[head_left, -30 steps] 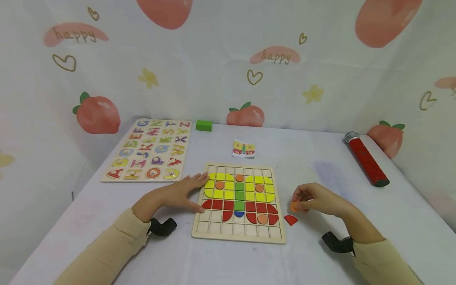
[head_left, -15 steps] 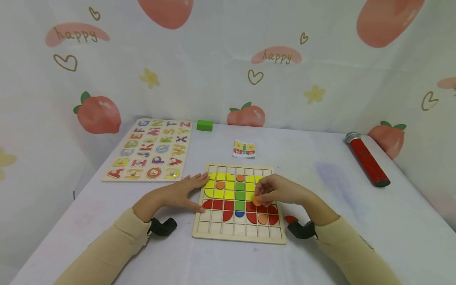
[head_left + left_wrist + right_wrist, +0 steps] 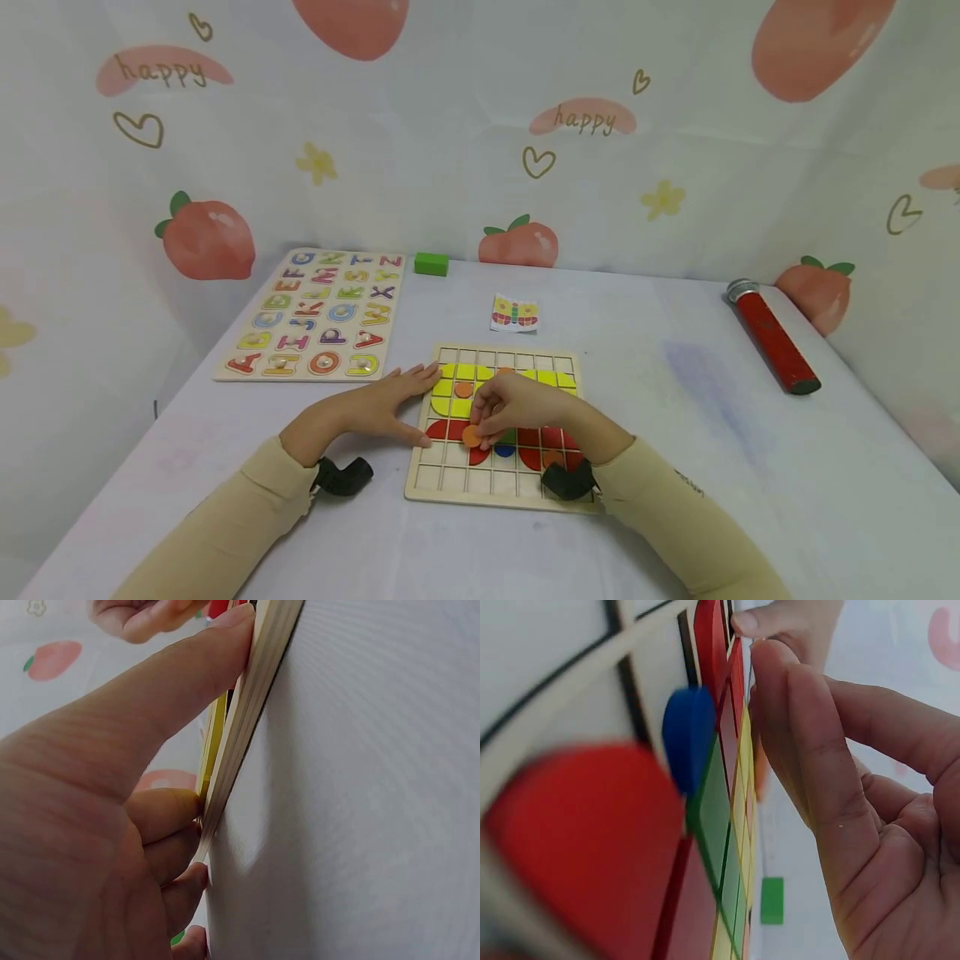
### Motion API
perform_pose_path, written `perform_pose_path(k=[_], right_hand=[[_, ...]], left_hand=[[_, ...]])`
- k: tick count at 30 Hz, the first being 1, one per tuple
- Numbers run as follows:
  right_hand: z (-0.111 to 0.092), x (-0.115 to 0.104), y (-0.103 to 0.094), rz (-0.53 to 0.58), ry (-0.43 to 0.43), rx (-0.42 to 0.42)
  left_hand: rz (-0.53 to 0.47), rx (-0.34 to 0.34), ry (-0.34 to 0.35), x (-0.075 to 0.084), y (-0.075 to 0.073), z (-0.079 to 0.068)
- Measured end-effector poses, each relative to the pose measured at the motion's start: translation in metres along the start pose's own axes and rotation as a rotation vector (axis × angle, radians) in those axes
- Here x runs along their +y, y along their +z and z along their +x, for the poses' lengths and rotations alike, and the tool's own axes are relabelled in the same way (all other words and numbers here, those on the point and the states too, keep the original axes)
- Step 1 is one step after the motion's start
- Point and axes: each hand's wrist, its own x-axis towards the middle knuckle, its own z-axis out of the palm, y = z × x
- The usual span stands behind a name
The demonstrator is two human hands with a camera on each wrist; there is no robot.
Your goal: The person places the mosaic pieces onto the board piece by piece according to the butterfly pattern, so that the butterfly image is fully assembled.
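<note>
A wooden grid board (image 3: 495, 502) lies in the middle of the table, bearing yellow, red, green, blue and orange pieces in a butterfly pattern. In the head view, my right hand (image 3: 521, 404) pinches an orange disc (image 3: 471, 437) between thumb and fingers, over the lower left red pieces (image 3: 457, 430). That hand covers part of the green column and the right yellow wing. My left hand (image 3: 375, 410) rests at the board's left edge with fingers spread. The left wrist view has its thumb (image 3: 202, 660) against the board's side (image 3: 244, 720). Near the right wrist camera sits a blue half-round piece (image 3: 690, 739).
An alphabet puzzle board (image 3: 311, 317) lies at the back left, beside a green block (image 3: 431, 264). Behind the grid board is a small butterfly picture card (image 3: 514, 314). A red microphone (image 3: 772, 337) lies at the far right. A patterned cloth hangs behind the table.
My right hand has carried the orange disc leftward from beside the board to above its lower left part. Its arm now hides the loose red quarter piece. The left hand has stayed in place.
</note>
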Motion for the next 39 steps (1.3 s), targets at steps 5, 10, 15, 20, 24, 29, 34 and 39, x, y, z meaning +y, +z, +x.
perform_pose_path(k=[5,10,15,20,24,29,34,39], right_hand=[[0.010,-0.005,0.008,-0.034,0.023,-0.013],[0.011,-0.011,0.015,-0.059,0.042,-0.014],[0.009,-0.013,0.016,-0.107,0.046,0.007],[0.004,-0.012,0.015,-0.147,0.038,0.022],[0.000,-0.011,0.012,-0.145,0.016,0.021],[0.000,-0.012,0.013,-0.135,0.019,-0.005],[-0.001,-0.011,0.013,-0.139,0.020,-0.019],[-0.002,-0.009,0.013,-0.145,0.009,-0.032]], left_hand=[[0.000,0.002,0.003,0.000,0.000,-0.001],[0.001,-0.002,0.010,0.001,-0.001,0.000],[0.003,-0.002,0.020,0.002,-0.001,0.001],[0.003,-0.002,0.029,0.000,0.001,0.002],[0.001,0.005,0.010,-0.001,0.001,0.002],[0.007,0.004,0.003,-0.003,0.000,0.001],[0.013,0.007,0.007,-0.003,0.000,0.001],[0.005,0.011,0.012,-0.003,0.001,0.002]])
